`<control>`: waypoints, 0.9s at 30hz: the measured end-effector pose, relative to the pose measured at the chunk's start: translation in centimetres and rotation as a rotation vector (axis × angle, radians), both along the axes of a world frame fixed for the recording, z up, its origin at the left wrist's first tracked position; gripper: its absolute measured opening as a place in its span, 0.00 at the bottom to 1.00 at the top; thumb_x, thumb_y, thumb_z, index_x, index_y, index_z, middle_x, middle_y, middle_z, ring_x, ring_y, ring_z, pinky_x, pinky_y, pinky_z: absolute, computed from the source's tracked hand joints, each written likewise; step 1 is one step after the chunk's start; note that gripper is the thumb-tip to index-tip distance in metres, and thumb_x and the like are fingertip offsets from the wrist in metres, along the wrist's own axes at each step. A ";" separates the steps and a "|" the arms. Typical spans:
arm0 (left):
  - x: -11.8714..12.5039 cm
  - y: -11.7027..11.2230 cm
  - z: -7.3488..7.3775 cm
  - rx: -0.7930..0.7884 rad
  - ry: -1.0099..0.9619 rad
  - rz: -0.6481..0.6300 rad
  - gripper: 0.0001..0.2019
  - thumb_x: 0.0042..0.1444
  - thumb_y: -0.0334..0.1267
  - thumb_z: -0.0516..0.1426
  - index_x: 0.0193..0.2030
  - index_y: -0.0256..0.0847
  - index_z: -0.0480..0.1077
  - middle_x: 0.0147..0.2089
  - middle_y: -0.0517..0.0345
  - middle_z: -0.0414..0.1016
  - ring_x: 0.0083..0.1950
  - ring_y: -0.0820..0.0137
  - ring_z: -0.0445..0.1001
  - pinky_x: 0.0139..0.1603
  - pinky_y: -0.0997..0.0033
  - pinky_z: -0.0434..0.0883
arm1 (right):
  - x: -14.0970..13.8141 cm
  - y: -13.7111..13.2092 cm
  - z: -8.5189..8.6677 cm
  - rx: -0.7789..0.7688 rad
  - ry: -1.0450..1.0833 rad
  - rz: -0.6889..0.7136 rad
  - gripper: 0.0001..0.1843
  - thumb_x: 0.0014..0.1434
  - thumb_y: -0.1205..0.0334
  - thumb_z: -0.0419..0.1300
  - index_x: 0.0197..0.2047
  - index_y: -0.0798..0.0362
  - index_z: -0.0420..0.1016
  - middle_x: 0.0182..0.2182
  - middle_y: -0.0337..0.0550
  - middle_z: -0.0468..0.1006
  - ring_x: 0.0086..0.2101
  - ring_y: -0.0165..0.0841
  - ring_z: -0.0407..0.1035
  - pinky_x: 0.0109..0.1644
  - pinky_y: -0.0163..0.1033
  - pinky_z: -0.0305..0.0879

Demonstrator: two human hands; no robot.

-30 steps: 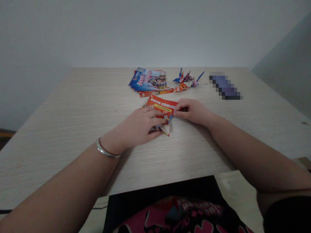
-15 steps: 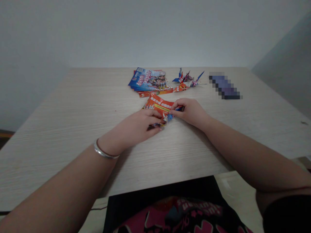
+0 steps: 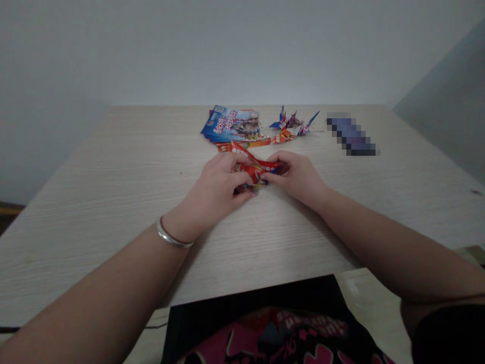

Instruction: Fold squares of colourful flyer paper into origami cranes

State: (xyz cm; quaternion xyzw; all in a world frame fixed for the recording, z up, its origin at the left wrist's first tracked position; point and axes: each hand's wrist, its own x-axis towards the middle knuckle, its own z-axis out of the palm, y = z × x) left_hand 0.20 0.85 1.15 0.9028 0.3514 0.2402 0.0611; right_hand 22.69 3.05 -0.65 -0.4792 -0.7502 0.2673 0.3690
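Note:
Both my hands meet over a partly folded red-orange printed paper (image 3: pixel 253 168) at the middle of the wooden table (image 3: pixel 113 167). My left hand (image 3: pixel 217 184), with a silver bangle on the wrist, curls its fingers round the paper's left side. From the right, my right hand (image 3: pixel 297 174) pinches the paper's edge. The paper is lifted and creased between them, and much of it is hidden by the fingers.
A stack of blue and red printed sheets (image 3: pixel 233 126) lies further back. Beside it sit folded paper cranes (image 3: pixel 291 125). A blurred dark purple object (image 3: pixel 352 135) lies to the far right. Dark printed clothing (image 3: pixel 265 328) fills the near edge.
The paper lay flat with its red face up; now it is lifted and folded together. My left hand has moved up and over it, and my right hand has shifted slightly.

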 end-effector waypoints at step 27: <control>-0.3 0.2 0.5 0.192 -0.063 0.147 0.08 0.64 0.44 0.62 0.36 0.46 0.71 0.57 0.57 0.80 0.74 0.48 0.60 0.74 0.25 0.50 | -0.5 -1.6 1.2 0.252 0.033 0.133 0.08 0.64 0.57 0.60 0.35 0.47 0.80 0.38 0.41 0.86 0.41 0.36 0.78 0.50 0.45 0.74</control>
